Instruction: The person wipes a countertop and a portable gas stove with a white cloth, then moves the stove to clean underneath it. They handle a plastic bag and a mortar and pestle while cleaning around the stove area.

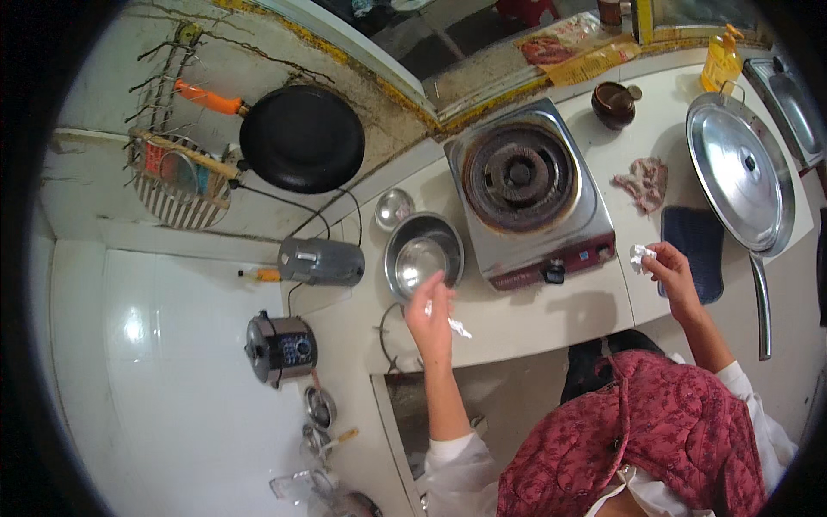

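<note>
Crumpled white tissue (460,328) sticks out from under my left hand (431,323), whose fingers reach over the near rim of a steel bowl (391,262). I cannot tell whether the fingers touch that rim. Between the fingertips of my right hand (677,274) is another crumpled piece of white tissue (641,258). That hand hovers right of the gas stove's front panel (517,276), close to a dark blue mat (692,226). The single-burner gas stove (520,171) stands between my two hands, with no pot on its burner.
A lidded steel pan (736,171) stands at right, its long handle (762,304) jutting past the counter edge. A wrinkled cloth (644,184) and brown mortar (612,106) lie behind the mat. At left are a small steel bowl (394,208), grey appliance (321,262), electric cooker (282,349) and hanging frying pan (302,139).
</note>
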Motion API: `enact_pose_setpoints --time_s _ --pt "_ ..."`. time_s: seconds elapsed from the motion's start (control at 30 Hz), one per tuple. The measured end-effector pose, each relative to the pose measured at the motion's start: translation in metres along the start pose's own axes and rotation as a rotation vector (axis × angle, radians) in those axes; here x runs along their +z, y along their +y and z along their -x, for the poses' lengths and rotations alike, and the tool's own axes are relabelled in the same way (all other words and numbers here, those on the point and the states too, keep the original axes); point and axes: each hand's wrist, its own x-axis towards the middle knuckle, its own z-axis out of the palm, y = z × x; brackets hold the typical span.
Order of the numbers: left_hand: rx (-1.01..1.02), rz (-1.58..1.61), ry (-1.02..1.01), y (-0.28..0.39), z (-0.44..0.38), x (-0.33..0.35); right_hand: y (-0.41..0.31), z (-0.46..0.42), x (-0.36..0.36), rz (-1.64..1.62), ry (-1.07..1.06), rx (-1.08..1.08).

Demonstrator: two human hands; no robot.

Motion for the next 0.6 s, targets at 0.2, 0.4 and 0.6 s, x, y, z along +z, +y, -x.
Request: enact_pose_setpoints --time_s 0.2,0.4,0.6 --pt "0.344 -0.247 -0.245 0.023 -0.145 0.054 -0.007 -0.035 0.024 -0.052 0.062 -0.067" --pt "0.554 -0.395 -0.437 0.052 -0.269 0.147 0.000 -0.069 0.034 -0.157 0.132 -0.059" --pt "0.523 -0.653 -0.614 0.039 -0.349 0.245 0.012 -0.099 0.032 -0.273 0.091 -0.002"
